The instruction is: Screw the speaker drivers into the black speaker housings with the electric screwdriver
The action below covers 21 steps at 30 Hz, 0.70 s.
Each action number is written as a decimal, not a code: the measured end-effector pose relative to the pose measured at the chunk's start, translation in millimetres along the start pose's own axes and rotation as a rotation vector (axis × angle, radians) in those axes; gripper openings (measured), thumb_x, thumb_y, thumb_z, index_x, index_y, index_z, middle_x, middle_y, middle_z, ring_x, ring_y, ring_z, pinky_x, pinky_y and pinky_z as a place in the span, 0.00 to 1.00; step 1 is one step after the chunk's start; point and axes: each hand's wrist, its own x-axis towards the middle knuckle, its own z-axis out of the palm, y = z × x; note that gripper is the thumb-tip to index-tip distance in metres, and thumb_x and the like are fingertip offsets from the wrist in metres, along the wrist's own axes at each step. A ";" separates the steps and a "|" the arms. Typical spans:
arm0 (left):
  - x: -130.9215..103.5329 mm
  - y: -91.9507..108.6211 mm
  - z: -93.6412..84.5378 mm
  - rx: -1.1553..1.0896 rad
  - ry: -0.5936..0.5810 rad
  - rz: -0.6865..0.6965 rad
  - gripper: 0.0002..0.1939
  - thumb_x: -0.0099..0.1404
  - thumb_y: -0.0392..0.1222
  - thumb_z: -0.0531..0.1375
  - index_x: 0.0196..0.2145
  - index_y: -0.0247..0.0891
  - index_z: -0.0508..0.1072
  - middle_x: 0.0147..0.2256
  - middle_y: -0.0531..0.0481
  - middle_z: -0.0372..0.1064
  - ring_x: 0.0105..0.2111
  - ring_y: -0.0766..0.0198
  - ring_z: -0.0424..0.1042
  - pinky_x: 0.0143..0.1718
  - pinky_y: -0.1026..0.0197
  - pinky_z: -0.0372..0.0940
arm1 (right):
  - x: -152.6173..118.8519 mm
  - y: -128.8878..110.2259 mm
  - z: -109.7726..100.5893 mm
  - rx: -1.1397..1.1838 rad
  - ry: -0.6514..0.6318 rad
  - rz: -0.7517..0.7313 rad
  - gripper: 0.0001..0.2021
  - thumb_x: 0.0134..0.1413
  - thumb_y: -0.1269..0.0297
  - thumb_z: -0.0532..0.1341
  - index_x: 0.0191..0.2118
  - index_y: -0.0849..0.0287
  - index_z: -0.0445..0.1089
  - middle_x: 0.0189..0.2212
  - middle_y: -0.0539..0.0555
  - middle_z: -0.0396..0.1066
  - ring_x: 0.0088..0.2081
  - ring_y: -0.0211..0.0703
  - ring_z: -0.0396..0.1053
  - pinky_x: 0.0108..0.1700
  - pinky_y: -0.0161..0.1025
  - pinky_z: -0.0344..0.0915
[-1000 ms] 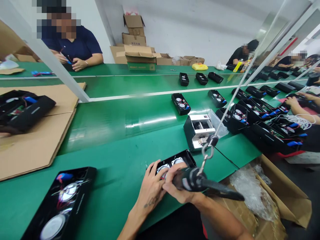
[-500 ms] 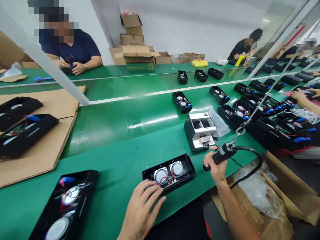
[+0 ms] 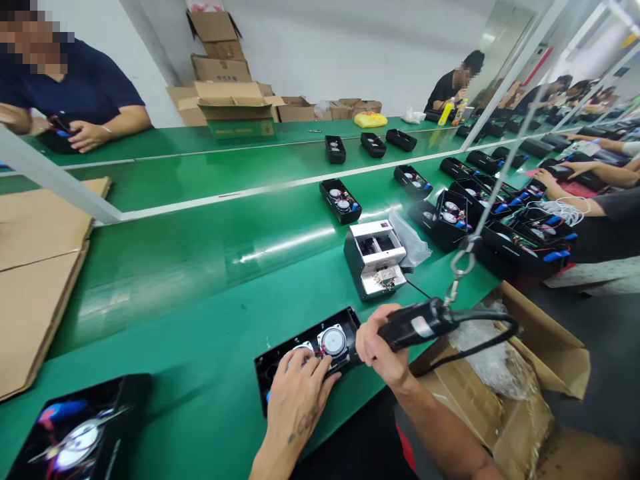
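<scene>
A black speaker housing lies on the green bench in front of me, with two round speakers and red wires inside. My left hand rests over its near left part, fingers bent and close together; what they hold, if anything, is hidden. Wrapped round a black corded power screwdriver, my right hand has it tilted, its front end at the housing's right end. The screwdriver hangs from a metal hook and cable. The white-topped screw feeder stands just beyond.
Another open housing lies at the lower left, cardboard above it. Several housings crowd the right. An open carton sits below the bench edge. People work across and to the right.
My right hand has brought the screwdriver left and down to the housing. My left hand has moved onto the housing's inside. The view has shifted right.
</scene>
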 end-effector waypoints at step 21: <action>10.3 5.4 5.5 0.059 0.063 0.109 0.11 0.78 0.40 0.58 0.35 0.42 0.76 0.31 0.49 0.73 0.37 0.51 0.70 0.46 0.48 0.62 | 20.4 -2.7 -65.5 -0.505 0.420 0.023 0.19 0.62 0.56 0.72 0.51 0.55 0.66 0.19 0.39 0.67 0.18 0.38 0.64 0.25 0.39 0.66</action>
